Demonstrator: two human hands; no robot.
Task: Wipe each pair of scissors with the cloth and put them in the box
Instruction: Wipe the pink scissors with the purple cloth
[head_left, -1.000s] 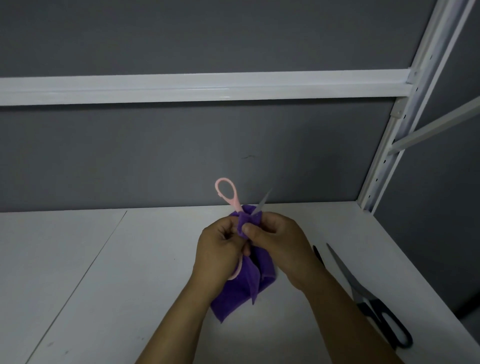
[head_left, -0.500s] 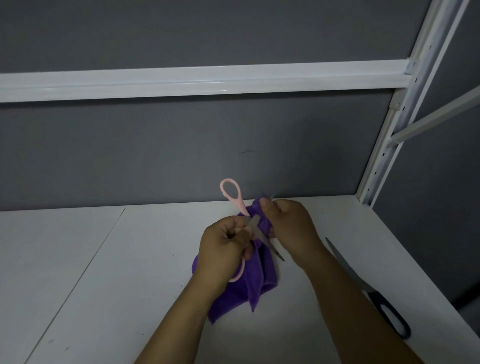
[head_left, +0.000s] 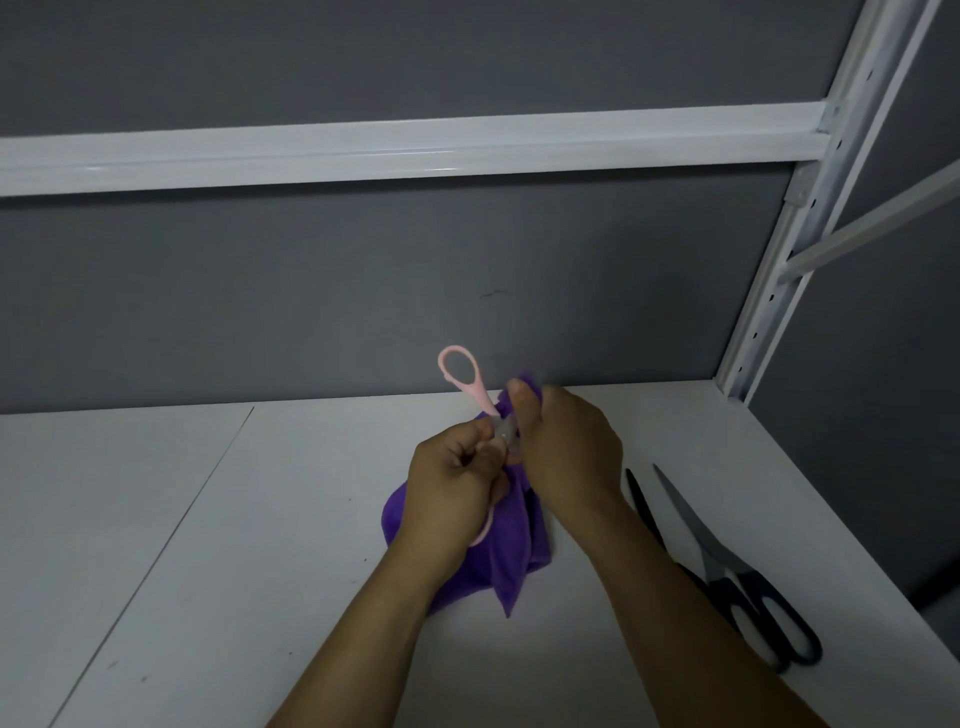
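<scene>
My left hand (head_left: 454, 483) grips the pink-handled scissors (head_left: 464, 378) near their pivot; one pink loop sticks up above my hands, the other curves under my palm. My right hand (head_left: 563, 447) pinches the purple cloth (head_left: 514, 556) around the scissors' blades, which are hidden by the cloth and my fingers. The rest of the cloth hangs down onto the white shelf (head_left: 260, 519). A larger pair of black-handled scissors (head_left: 727, 577) lies open on the shelf to the right of my right forearm. No box is in view.
A grey back wall rises behind the shelf, crossed by a white horizontal rail (head_left: 415, 145). A white perforated upright post (head_left: 779, 291) stands at the shelf's right rear corner. The shelf's right edge runs close to the black scissors.
My right hand has slid the cloth back along the blades toward the pivot, so the bare blade seen half a second ago is covered again. The left hand keeps its grip.
</scene>
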